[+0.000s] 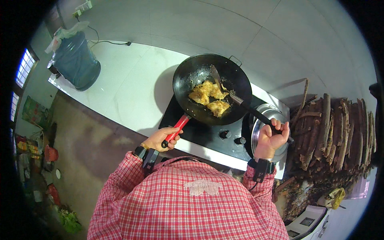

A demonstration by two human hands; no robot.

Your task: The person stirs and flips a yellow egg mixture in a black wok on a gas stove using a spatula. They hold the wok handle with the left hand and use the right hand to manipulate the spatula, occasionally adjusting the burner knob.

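Observation:
A black wok stands over a black glass gas cooktop. My left hand grips its red handle. In my right hand is the black handle of a metal wok spatula, which reaches across the rim into the pan. Golden-yellow pieces of fried egg lie in the oily bottom, and a separate piece sits nearer to me. The spatula's blade tilts up against the larger pieces; whether any egg rests on it I cannot tell.
Below my right hand, a metal lid covers the cooktop's right side. Stacked firewood stands beyond the counter's right end. At the counter's far left is a blue plastic water bottle topped with a plastic bag, near a power plug. A tiled wall rises behind.

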